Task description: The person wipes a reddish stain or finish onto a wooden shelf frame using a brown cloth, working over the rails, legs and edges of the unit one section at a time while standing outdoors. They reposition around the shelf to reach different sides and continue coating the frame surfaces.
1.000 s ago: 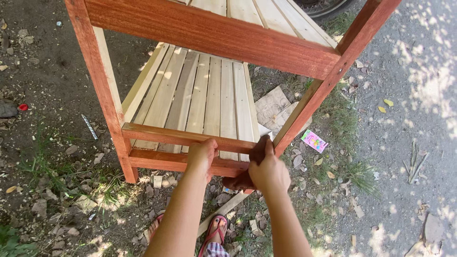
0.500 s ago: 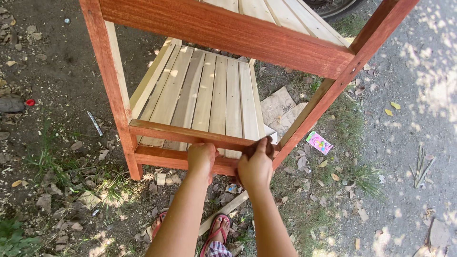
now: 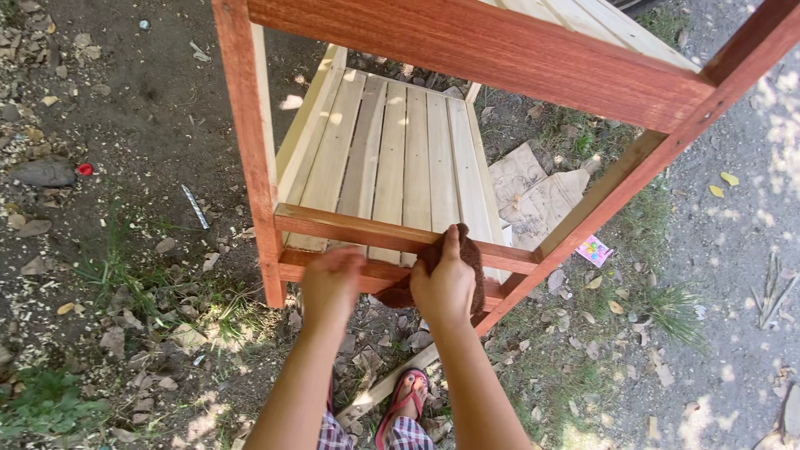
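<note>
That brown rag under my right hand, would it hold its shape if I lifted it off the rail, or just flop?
The brown rag would probably flop: it already bunches and drapes over the red-stained rail under the right hand. It looks light, a small wad that the hand mostly covers. It seems unlikely to slip, since cloth should grip wood. The left hand rests on the lower rail beside it.

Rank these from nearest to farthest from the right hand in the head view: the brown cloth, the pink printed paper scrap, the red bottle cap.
1. Brown cloth: under the right hand, on the reddish rail.
2. Pink printed paper scrap: on the ground to its right.
3. Red bottle cap: far left, on the dirt.
</note>
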The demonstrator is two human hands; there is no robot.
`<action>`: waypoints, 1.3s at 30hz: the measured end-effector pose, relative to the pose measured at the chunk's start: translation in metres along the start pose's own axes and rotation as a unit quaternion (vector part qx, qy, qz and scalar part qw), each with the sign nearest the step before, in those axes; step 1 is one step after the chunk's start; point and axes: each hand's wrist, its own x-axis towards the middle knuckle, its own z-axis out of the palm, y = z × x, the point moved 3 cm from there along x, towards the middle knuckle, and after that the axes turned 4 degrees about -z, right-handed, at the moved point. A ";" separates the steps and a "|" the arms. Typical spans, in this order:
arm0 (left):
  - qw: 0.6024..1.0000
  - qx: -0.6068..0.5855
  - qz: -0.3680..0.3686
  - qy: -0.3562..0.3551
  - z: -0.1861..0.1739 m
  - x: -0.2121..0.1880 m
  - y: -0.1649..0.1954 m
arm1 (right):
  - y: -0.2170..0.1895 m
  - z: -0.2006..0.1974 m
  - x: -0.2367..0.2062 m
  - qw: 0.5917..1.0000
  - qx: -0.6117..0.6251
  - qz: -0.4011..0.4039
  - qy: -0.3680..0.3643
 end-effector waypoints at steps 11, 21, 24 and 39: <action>0.897 0.166 0.296 0.284 -0.100 0.034 0.056 | -0.043 0.019 -0.012 0.969 0.043 0.156 0.185; 0.887 0.340 0.237 0.205 -0.134 0.045 0.089 | -0.182 0.113 -0.023 0.985 0.162 0.060 0.029; 0.884 0.377 0.227 0.160 -0.141 0.048 0.101 | -0.188 0.109 -0.021 0.988 0.151 -0.006 -0.007; 0.866 0.414 0.250 0.126 -0.144 0.052 0.116 | -0.206 0.101 -0.030 0.991 0.101 0.054 -0.070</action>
